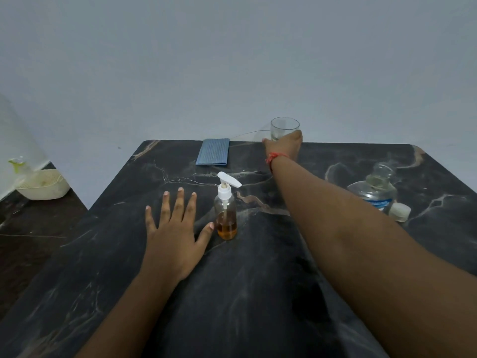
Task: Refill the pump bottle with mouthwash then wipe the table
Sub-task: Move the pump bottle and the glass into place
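Note:
A clear pump bottle with a white pump head stands mid-table, its lower part filled with amber liquid. Just left of it, my left hand lies flat on the dark marble table, fingers spread, thumb close to the bottle. My right hand reaches to the far edge and is wrapped around a clear drinking glass. At the right stands an uncapped clear mouthwash bottle with a blue label, its white cap lying beside it. A folded blue cloth rests at the back edge.
A lower dark counter on the left carries a cream basket and a spray bottle. A plain grey wall stands right behind the table's far edge.

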Motion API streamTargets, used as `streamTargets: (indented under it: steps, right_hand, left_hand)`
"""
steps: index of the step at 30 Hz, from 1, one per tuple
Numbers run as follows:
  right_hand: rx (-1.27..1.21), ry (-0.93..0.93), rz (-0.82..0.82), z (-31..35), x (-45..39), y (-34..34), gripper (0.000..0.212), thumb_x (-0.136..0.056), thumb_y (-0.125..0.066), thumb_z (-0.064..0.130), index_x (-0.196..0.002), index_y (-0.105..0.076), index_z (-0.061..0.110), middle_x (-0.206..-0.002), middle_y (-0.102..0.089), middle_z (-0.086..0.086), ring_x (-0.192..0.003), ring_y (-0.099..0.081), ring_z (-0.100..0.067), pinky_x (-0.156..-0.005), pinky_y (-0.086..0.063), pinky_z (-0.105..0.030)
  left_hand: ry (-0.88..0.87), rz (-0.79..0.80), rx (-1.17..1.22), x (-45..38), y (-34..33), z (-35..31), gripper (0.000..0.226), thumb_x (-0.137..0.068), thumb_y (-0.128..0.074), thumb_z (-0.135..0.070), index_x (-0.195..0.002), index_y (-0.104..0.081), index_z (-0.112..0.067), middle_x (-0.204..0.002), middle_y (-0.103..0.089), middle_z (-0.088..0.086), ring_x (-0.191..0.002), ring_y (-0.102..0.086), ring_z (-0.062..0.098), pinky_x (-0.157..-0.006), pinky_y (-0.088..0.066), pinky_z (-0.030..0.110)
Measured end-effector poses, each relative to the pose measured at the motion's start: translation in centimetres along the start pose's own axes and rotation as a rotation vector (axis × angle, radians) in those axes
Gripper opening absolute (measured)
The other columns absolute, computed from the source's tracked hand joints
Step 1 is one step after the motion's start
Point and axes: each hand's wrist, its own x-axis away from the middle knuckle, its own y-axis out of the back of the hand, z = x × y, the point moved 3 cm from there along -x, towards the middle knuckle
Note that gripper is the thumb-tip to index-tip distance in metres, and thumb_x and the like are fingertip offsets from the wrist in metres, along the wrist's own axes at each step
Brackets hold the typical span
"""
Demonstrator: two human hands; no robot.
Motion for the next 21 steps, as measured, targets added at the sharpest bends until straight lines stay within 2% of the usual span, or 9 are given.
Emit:
streamTargets:
  steps: [3,6,11,14,17,21]
  right_hand:
    - [-0.05,-0.05,-0.076,0.0,-1.4,-1.3,0.102,-0.074,-0.081,0.033,-0.149,-0.018,0.005,-0.154,-0.029,-0.013,-0.14,-0.035,-0.031,-0.11,-0.039,-0.044]
    - [-0.076,-0.039,-0.146,0.0,-2.0,-1.8,0.086,-0.075,-0.077,0.03,-0.142,-0.028,0.007,-0.144,-0.04,-0.013,-0.129,-0.046,-0.033,-0.101,-0.045,-0.041]
    - [-0.063,0.044,-0.147,-0.4,-0.7,-1.1,0.077,-0.074,-0.079,0.033,-0.134,-0.038,0.008,-0.137,-0.046,-0.012,-0.126,-0.049,-0.031,-0.1,-0.047,-0.043]
    - [-0.111,0.103,-0.088,-0.9,1.7,-0.1,0.066,-0.073,-0.079,0.03,-0.124,-0.043,0.009,-0.129,-0.049,-0.009,-0.114,-0.055,-0.029,-0.096,-0.051,-0.041]
    - [-0.129,0.154,0.0,-1.9,5.3,1.8,0.059,-0.071,-0.082,0.031,-0.114,-0.045,0.016,-0.12,-0.047,0.0,-0.102,-0.055,-0.018,-0.091,-0.052,-0.032]
    - [-0.105,0.227,0.109,-2.9,10.7,5.2,0.064,-0.07,-0.084,0.032,-0.119,-0.045,0.018,-0.122,-0.051,0.0,-0.106,-0.055,-0.016,-0.085,-0.046,-0.023]
  left_hand:
    - [-0.005,-0.025,0.01,0.1,-0.2,0.1,0.08,-0.094,-0.006,-0.073,-0.161,0.003,-0.03,-0.169,0.01,-0.001,-0.154,0.021,0.024,-0.121,0.01,0.058]
    - [0.002,-0.038,0.016,0.1,-0.4,0.2,0.081,-0.093,-0.005,-0.073,-0.161,0.003,-0.03,-0.169,0.009,-0.001,-0.154,0.02,0.023,-0.121,0.012,0.056]
    - [0.001,-0.046,0.048,0.0,-0.3,0.1,0.081,-0.095,-0.016,-0.07,-0.162,-0.001,-0.029,-0.17,0.006,0.0,-0.155,0.018,0.025,-0.121,0.01,0.058]
    - [0.006,-0.055,0.055,0.2,-0.3,0.0,0.08,-0.096,-0.019,-0.068,-0.162,-0.004,-0.027,-0.17,0.002,0.002,-0.155,0.015,0.025,-0.122,0.008,0.059]
    - [0.01,-0.054,0.033,0.3,0.1,-0.2,0.079,-0.097,-0.019,-0.068,-0.162,-0.005,-0.026,-0.171,0.0,0.003,-0.156,0.013,0.026,-0.123,0.006,0.06]
    - [0.025,-0.049,0.015,0.7,0.7,-0.5,0.077,-0.098,-0.018,-0.066,-0.162,-0.009,-0.024,-0.171,-0.006,0.004,-0.156,0.009,0.027,-0.122,0.005,0.061]
